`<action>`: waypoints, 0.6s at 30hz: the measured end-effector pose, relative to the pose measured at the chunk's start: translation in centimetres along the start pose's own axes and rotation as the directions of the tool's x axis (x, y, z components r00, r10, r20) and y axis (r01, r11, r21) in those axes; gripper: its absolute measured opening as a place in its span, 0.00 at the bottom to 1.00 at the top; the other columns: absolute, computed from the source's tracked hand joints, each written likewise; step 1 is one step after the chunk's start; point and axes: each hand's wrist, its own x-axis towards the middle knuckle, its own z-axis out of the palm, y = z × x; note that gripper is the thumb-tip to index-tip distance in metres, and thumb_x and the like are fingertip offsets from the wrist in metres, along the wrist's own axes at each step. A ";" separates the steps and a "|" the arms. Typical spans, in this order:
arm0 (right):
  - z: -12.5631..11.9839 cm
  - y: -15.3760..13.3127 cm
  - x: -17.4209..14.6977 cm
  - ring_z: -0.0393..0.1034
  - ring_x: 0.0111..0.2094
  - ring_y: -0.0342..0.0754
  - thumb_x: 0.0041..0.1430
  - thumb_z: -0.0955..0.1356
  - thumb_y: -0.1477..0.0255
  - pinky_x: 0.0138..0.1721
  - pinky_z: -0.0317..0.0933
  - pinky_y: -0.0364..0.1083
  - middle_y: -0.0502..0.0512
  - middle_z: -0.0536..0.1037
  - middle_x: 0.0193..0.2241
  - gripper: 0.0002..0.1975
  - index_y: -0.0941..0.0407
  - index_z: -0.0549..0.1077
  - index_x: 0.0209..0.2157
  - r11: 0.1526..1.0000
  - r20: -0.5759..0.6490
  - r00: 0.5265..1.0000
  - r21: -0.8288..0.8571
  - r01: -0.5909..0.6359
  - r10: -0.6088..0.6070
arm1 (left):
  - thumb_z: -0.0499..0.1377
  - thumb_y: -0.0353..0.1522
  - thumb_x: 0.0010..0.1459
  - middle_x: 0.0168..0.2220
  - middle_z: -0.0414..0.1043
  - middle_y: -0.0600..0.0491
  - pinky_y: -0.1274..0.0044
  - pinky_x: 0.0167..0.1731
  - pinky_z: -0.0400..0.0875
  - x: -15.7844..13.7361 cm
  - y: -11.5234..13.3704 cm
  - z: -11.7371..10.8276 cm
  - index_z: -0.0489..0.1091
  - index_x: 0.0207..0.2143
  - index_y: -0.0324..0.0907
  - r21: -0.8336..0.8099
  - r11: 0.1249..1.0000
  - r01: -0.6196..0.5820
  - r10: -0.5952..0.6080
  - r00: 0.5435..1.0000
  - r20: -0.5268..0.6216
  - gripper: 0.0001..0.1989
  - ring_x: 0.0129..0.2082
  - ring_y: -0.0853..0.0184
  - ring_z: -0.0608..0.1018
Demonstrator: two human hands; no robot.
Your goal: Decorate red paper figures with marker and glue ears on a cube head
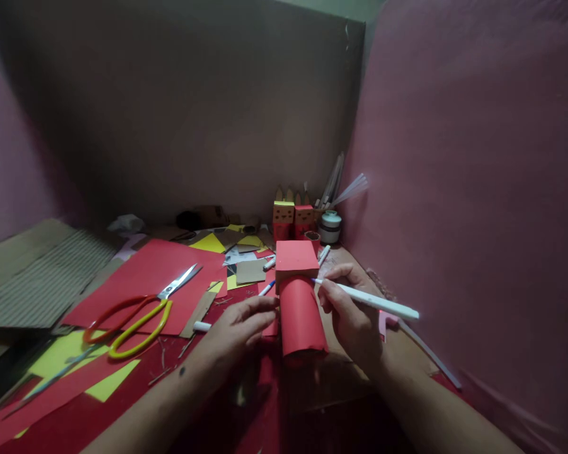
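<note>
A red paper tube (301,318) with a red-topped cardboard box (296,257) at its far end lies in front of me, its near end facing me. My left hand (241,325) has its bent fingers against the tube's left side; the fingertips are partly hidden. In my right hand (349,312), a white marker pen (383,302) is pinched between thumb and fingers. Its tip points left and meets the right side of the figure, near where box and tube join. Whether it marks the surface I cannot tell.
Scissors (163,309) with red and yellow handles lie on a red sheet (156,271) at left. Corrugated cardboard (47,271) is at far left. Behind stand two box-headed figures (284,214) and a white-lidded jar (330,227). A pink wall (473,189) rises at right.
</note>
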 end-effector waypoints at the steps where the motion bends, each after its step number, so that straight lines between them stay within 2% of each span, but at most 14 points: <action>1: 0.0 0.0 -0.1 0.63 0.24 0.43 0.62 0.71 0.72 0.28 0.58 0.44 0.45 0.72 0.24 0.02 0.52 0.74 0.36 1.000 0.005 1.000 0.003 0.006 -0.006 | 0.71 0.44 0.50 0.26 0.77 0.51 0.73 0.33 0.75 0.0 0.0 -0.2 0.81 0.39 0.41 -0.014 1.000 0.017 -0.017 1.000 0.000 0.19 0.30 0.60 0.79; 3: 0.0 -0.2 -0.3 0.64 0.24 0.42 0.63 0.71 0.73 0.29 0.59 0.43 0.44 0.72 0.23 0.02 0.52 0.74 0.36 1.000 0.018 1.000 0.016 0.020 -0.020 | 0.70 0.47 0.52 0.24 0.75 0.53 0.74 0.32 0.73 -0.1 -0.1 -0.3 0.82 0.42 0.40 -0.017 0.999 0.031 -0.031 0.999 0.012 0.22 0.28 0.62 0.78; 5: 0.1 -0.4 -0.5 0.65 0.24 0.42 0.64 0.71 0.73 0.29 0.60 0.42 0.44 0.72 0.23 0.02 0.52 0.73 0.36 0.999 0.027 0.999 0.012 0.037 -0.037 | 0.69 0.49 0.53 0.25 0.77 0.52 0.74 0.33 0.74 -0.1 -0.2 0.0 0.81 0.46 0.41 -0.028 0.999 0.044 -0.044 0.999 0.011 0.25 0.31 0.60 0.80; 8: 0.3 -0.7 -0.8 0.65 0.24 0.41 0.65 0.70 0.72 0.28 0.60 0.42 0.44 0.73 0.23 0.02 0.51 0.73 0.36 0.995 0.033 0.997 -0.060 0.074 -0.072 | 0.71 0.48 0.53 0.36 0.83 0.48 0.73 0.42 0.75 -0.2 0.0 1.0 0.80 0.48 0.41 -0.078 0.995 0.056 -0.053 0.997 0.050 0.25 0.44 0.55 0.82; 10: 0.4 -0.9 -0.8 0.66 0.24 0.42 0.65 0.70 0.71 0.28 0.61 0.42 0.44 0.74 0.24 0.02 0.51 0.73 0.37 0.987 0.033 0.995 -0.126 0.099 -0.096 | 0.71 0.46 0.53 0.42 0.84 0.45 0.72 0.46 0.75 -0.2 0.4 1.7 0.81 0.46 0.39 -0.100 0.993 0.064 -0.052 0.991 0.123 0.24 0.47 0.54 0.82; 13: 0.4 -0.9 -0.7 0.66 0.24 0.42 0.65 0.70 0.71 0.27 0.62 0.42 0.44 0.73 0.24 0.03 0.52 0.73 0.35 0.977 0.042 0.994 -0.183 0.111 -0.105 | 0.72 0.46 0.51 0.41 0.84 0.43 0.72 0.42 0.75 0.1 1.1 2.5 0.80 0.46 0.38 -0.140 0.986 0.095 -0.073 0.985 0.156 0.26 0.44 0.54 0.83; 18: 0.1 -0.5 -0.7 0.66 0.25 0.43 0.66 0.70 0.68 0.28 0.61 0.43 0.46 0.73 0.25 0.04 0.52 0.73 0.35 0.969 0.094 0.990 -0.214 0.123 -0.105 | 0.73 0.43 0.52 0.42 0.84 0.43 0.76 0.35 0.74 0.4 1.8 2.7 0.78 0.52 0.37 -0.119 0.982 0.145 -0.122 0.976 0.180 0.29 0.42 0.56 0.84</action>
